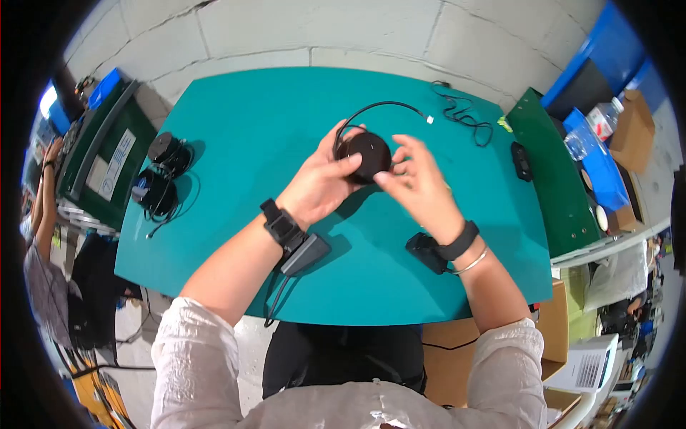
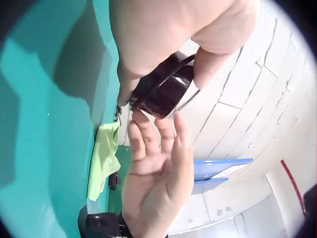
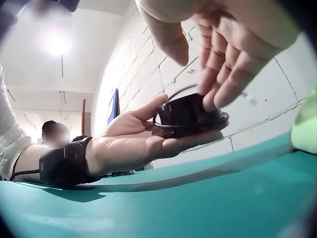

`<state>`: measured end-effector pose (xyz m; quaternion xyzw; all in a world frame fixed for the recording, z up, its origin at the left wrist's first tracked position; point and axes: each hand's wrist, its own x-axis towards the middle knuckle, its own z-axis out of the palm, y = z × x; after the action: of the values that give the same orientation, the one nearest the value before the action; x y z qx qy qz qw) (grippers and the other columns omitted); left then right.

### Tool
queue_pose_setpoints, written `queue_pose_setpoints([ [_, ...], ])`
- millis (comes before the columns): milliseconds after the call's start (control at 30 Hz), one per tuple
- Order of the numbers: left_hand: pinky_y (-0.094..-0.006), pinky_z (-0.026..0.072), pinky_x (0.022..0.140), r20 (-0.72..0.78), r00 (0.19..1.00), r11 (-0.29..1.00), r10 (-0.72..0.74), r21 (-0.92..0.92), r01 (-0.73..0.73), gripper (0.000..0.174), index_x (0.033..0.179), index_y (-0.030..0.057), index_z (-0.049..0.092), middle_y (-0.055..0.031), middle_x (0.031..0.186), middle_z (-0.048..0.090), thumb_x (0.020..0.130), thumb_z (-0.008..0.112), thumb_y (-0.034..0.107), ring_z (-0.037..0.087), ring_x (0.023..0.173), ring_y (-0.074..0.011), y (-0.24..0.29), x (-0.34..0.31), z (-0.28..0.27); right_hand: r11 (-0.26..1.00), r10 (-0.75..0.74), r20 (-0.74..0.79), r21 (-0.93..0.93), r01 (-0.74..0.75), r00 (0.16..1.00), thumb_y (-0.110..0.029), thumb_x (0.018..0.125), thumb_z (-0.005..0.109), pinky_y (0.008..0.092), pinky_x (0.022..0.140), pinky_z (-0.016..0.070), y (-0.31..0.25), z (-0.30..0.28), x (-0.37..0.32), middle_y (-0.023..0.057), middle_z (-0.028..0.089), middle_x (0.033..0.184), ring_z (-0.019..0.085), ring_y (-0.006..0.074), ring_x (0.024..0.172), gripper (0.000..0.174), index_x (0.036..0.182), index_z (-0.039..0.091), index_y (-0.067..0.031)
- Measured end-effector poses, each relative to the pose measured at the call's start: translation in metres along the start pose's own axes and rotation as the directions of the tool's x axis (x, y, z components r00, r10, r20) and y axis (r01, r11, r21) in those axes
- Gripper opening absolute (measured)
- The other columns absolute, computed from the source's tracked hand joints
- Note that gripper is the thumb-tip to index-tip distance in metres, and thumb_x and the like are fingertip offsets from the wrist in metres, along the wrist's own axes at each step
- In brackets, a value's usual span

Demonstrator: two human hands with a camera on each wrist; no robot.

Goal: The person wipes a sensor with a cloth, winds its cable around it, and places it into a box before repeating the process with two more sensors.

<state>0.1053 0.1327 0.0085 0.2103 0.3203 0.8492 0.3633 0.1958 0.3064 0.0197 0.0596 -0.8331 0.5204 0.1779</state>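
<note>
Left grip (image 1: 321, 184) curls round the black puck (image 1: 366, 156) above the desk (image 1: 236, 121), right grip (image 1: 420, 184) spread at its 3 o'clock, touching it; left wrist view, puck (image 2: 166, 94) at 12 o'clock over straight fingers (image 2: 148, 134); right wrist view, puck (image 3: 188, 115) centred on the palm.

Nothing legible anywhere. Printed lines on the white paper sheet (image 1: 114, 166) on the dark green board (image 1: 141, 137), beyond the left edge of the teal table (image 1: 250, 121): too small to read. Barcode-like label on the white box (image 1: 592, 366) past the near right corner: unreadable. Black round disc (image 1: 366, 156): no readable marking.
</note>
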Motion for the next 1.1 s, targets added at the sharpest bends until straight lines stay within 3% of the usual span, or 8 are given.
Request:
queue_pose_setpoints([
  [67,-0.0473,0.0409,0.103,0.018,0.999,0.995,0.033,0.091,-0.034,0.079,0.15,0.0111,0.017,-0.0051,0.139,0.039,0.087,0.065,0.005,0.043,0.128,-0.0244,-0.008,-0.001,0.005,0.966,-0.042,-0.014,-0.257,0.037,0.999,-0.034,0.072,0.082,0.0374,0.086,0.0511,0.007,0.005,0.001,0.0239,0.051,0.115,0.059,0.0335,0.104,0.086,0.136,0.04,0.0058],
  [300,-0.0433,0.042,0.105,-0.027,0.999,0.998,0.034,0.061,-0.032,0.057,0.143,0.0113,0.032,-0.0047,0.139,0.041,0.092,0.057,0.007,0.044,0.129,-0.0241,-0.002,-0.007,0.008,0.834,0.15,-0.023,-0.534,-0.139,0.988,-0.037,0.078,0.075,0.0388,0.091,0.049,-0.043,-0.004,-0.015,0.0252,0.053,0.117,0.057,0.0355,0.107,0.075,0.132,0.045,0.0053],
  [400,-0.04,0.044,0.103,-0.03,0.997,0.991,0.072,0.117,-0.068,0.055,0.142,0.0083,0.032,-0.007,0.135,0.045,0.092,0.056,0.005,0.047,0.126,-0.0236,-0.002,-0.005,0.009,0.722,-0.266,-0.037,-0.669,0.174,0.963,-0.025,0.089,0.06,0.043,0.085,0.0511,-0.08,-0.003,-0.032,0.0174,0.06,0.111,0.06,0.0354,0.103,0.043,0.124,0.05,-0.0018],
  [533,-0.0387,0.0428,0.102,-0.045,0.993,0.974,0.105,0.204,-0.094,0.057,0.14,0.0064,0.034,-0.0094,0.133,0.045,0.089,0.058,0.0,0.048,0.122,-0.0233,-0.002,-0.001,0.0,0.857,-0.014,0.227,-0.499,0.129,0.974,-0.022,0.09,0.059,0.0442,0.06,0.0506,-0.124,0.038,-0.052,0.0105,0.065,0.071,0.065,0.0328,0.069,0.032,0.12,0.053,-0.0129],
  [767,-0.0345,0.037,0.104,-0.011,0.986,0.81,0.168,0.571,-0.132,0.059,0.137,0.005,0.04,-0.0091,0.131,0.044,0.085,0.068,0.006,0.042,0.125,-0.0221,-0.005,0.005,-0.017,0.771,-0.366,0.201,-0.481,0.417,0.909,-0.033,0.095,0.054,0.0445,0.062,0.0508,-0.102,0.095,-0.025,0.018,0.064,0.082,0.065,0.0338,0.076,0.03,0.11,0.058,-0.0078],
  [867,-0.0315,0.0308,0.109,0.09,0.978,0.747,0.188,0.633,-0.202,0.062,0.137,0.0032,0.04,-0.0109,0.131,0.047,0.083,0.07,0.01,0.042,0.127,-0.0231,-0.007,0.014,-0.029,0.868,-0.042,0.352,-0.451,0.209,0.935,-0.031,0.093,0.056,0.0424,0.067,0.0523,-0.107,0.09,-0.011,0.019,0.063,0.085,0.065,0.0346,0.076,0.028,0.094,0.061,-0.0033],
  [967,-0.0336,0.0425,0.1,0.289,0.948,0.97,0.133,0.16,-0.184,0.056,0.134,0.0062,0.044,-0.0103,0.125,0.051,0.084,0.068,0.008,0.052,0.115,-0.0207,-0.006,0.01,-0.032,0.793,-0.147,0.371,-0.51,0.334,0.917,-0.023,0.09,0.057,0.0392,0.065,0.0535,-0.108,0.064,0.006,0.0159,0.063,0.082,0.065,0.0306,0.07,0.021,0.094,0.059,-0.0031],
  [1100,-0.0345,0.049,0.095,0.297,0.944,0.968,-0.148,0.241,0.076,0.054,0.134,0.0065,0.045,-0.0055,0.125,0.055,0.083,0.06,-0.003,0.056,0.117,-0.0202,0.013,-0.004,-0.014,0.967,0.112,0.363,-0.255,-0.017,0.925,-0.009,0.093,0.051,0.03,0.065,0.0535,-0.12,0.0,0.042,0.0093,0.066,0.085,0.064,0.0161,0.068,0.024,0.114,0.06,-0.0065],
])
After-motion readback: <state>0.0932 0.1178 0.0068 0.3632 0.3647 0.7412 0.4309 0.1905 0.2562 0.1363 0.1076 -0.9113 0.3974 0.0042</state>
